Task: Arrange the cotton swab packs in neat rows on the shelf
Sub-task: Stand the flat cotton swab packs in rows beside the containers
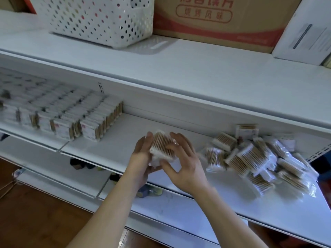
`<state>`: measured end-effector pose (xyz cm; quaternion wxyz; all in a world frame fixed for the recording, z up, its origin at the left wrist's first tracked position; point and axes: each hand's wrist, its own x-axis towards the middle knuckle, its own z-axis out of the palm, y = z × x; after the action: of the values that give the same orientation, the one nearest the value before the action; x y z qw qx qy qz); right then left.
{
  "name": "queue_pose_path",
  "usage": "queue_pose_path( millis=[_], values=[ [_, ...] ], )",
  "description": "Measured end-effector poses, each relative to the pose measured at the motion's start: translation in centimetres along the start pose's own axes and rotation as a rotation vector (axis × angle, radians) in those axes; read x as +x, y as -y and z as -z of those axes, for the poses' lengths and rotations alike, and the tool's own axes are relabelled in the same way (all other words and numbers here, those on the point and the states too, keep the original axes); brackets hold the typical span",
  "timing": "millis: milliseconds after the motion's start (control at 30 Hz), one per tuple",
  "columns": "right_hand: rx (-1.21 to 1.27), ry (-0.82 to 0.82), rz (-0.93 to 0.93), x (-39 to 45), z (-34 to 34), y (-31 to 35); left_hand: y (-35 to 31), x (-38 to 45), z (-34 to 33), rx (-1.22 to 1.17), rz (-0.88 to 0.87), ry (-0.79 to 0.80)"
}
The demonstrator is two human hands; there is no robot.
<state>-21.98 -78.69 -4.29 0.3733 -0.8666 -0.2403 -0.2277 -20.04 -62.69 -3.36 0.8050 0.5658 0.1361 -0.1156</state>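
Both hands over middle shelf (111, 145), front edge. Left hand (143, 154) cups pack (162, 146) from left side, grip closed round it. Right hand (184, 161) on same pack, thumb under, fingers spread over top. Rows (71, 115) of packs stand left, rather blurred. Loose pile (256, 156) lies right. Basket (102, 18) and carton (220, 20) on top shelf.
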Motion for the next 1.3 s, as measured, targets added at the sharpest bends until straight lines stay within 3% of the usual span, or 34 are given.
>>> queue_pose_path(
  millis=[67, 267, 400, 533, 633, 700, 800, 1000, 1167, 1300],
  values=[
    [0.081, 0.035, -0.104, 0.5, -0.5, 0.9, -0.8, 0.0, 1.6, -0.024, -0.021, 0.016],
    [0.532, -0.096, -0.607, 3.6, -5.0, 5.8, -3.1, 0.5, 6.7, -0.104, -0.065, -0.012],
    [0.537, -0.032, -0.803, 5.9, -8.5, 8.6, -5.6, 0.7, 11.8, -0.056, -0.091, -0.027],
    [0.673, -0.036, -0.837, 7.4, -11.7, 12.0, -8.0, 0.8, 17.1, -0.013, -0.095, 0.009],
    [0.765, -0.279, -0.781, 8.3, -13.4, 13.8, -9.3, 1.0, 20.5, -0.005, -0.071, 0.013],
    [0.762, -0.390, -0.637, 8.7, -14.1, 14.8, -9.9, 1.3, 22.3, -0.003, -0.040, 0.030],
    [0.590, -0.266, -0.463, 8.8, -16.0, 16.5, -10.9, 1.2, 23.6, -0.003, 0.020, 0.094],
    [0.524, -0.254, -0.580, 8.7, -17.4, 17.6, -12.4, 1.1, 24.4, -0.040, 0.052, 0.232],
    [0.685, -0.256, -0.645, 10.0, -17.5, 17.7, -13.1, 1.6, 24.6, -0.011, -0.014, 0.174],
    [0.550, -0.129, -0.631, 11.4, -17.3, 16.4, -13.9, 2.0, 25.0, 0.027, -0.045, 0.123]
  ],
)
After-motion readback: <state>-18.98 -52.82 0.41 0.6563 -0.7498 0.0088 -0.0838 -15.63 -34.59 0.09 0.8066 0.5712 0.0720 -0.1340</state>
